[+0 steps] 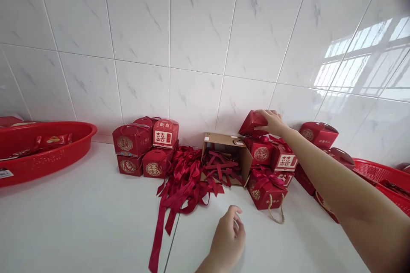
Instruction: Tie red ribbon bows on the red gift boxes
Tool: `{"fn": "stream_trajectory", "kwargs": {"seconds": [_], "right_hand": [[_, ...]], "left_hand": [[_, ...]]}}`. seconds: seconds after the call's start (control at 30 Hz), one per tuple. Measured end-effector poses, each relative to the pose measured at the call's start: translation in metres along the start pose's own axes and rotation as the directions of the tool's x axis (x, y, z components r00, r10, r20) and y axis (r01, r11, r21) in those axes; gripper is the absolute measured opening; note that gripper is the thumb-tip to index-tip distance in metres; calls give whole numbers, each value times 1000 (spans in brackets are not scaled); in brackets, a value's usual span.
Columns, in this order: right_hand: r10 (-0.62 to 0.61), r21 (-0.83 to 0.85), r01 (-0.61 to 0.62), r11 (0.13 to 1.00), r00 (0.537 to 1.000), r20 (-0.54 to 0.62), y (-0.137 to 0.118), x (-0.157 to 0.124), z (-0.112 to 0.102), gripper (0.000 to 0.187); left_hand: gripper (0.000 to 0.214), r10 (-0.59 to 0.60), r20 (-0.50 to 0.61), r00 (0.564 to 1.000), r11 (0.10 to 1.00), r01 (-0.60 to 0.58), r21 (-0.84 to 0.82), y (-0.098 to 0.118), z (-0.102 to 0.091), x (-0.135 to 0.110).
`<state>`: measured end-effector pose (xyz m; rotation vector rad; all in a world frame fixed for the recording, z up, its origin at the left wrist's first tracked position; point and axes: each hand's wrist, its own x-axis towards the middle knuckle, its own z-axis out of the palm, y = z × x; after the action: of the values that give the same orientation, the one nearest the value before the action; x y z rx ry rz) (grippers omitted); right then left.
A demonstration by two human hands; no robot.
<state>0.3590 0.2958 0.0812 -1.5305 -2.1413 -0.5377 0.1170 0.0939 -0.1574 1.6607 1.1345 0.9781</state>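
Note:
At the back, my right hand (273,121) grips a red gift box (251,123), which is tilted on top of a stack of similar boxes. Below it stand a red box with a gold round print (262,153) and one with a white label (286,161). In front of these sits a box with a ribbon bow (268,192) and a rope handle. My left hand (228,239) hovers near the front of the table, fingers loosely curled and apart, with nothing visible in them. Ahead of it lies a heap of dark red ribbons (185,175).
An open cardboard box (221,138) on its side holds red strips. More red boxes (145,140) are stacked left of the ribbons, others (318,134) at right. Red plastic baskets stand far left (73,153) and far right (368,165). A tiled wall (195,30) closes the back.

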Motion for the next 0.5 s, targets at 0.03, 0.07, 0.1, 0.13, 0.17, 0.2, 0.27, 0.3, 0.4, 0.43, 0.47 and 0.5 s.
{"fn": "stream_trajectory", "kwargs": {"seconds": [0.03, 0.07, 0.1, 0.13, 0.17, 0.2, 0.27, 0.3, 0.4, 0.43, 0.47, 0.5], "right_hand": [[-9, -7, 9, 1000, 1000, 16, 0, 2, -1, 62], [-21, -15, 22, 1000, 999, 33, 0, 4, -3, 61], [-34, -23, 35, 999, 998, 50, 0, 7, -6, 60], [-46, -32, 48, 998, 997, 65, 0, 9, -8, 60], [-55, -41, 58, 997, 995, 79, 0, 11, -10, 59], [-58, -50, 63, 997, 994, 90, 0, 13, -11, 59], [-49, -65, 56, 996, 993, 108, -2, 16, -9, 60], [-34, -73, 42, 996, 993, 113, -3, 18, -6, 60], [69, -111, -57, 992, 992, 101, -7, 21, 6, 59], [109, -126, -97, 987, 990, 91, -9, 22, 9, 58], [142, -138, -130, 982, 986, 82, -10, 23, 12, 58], [160, -148, -148, 978, 984, 77, -11, 23, 13, 57]], "left_hand": [[26, 1, 1, 1000, 1000, -1, 1, 0, 0, 0], [25, 3, 3, 1000, 1000, -3, 2, 0, 1, 0], [24, 4, 4, 1000, 1000, -4, 2, 0, 1, 0], [24, 6, 5, 1000, 1000, -6, 3, -1, 1, 0], [24, 7, 5, 1000, 1000, -7, 4, -2, 2, 0], [24, 8, 5, 1000, 1000, -8, 6, -2, 2, 0], [24, 8, 7, 1000, 1000, -8, 12, -3, 3, 1], [25, 7, 9, 1000, 1000, -8, 14, -4, 3, 0], [25, -5, 22, 1000, 1000, 5, 8, -2, 2, -1], [24, -9, 26, 1000, 1000, 9, 6, -1, 1, -1], [24, -11, 27, 1000, 1000, 11, 6, 0, 1, -2], [23, -12, 26, 1000, 1000, 12, 9, 1, 1, -2]]}}
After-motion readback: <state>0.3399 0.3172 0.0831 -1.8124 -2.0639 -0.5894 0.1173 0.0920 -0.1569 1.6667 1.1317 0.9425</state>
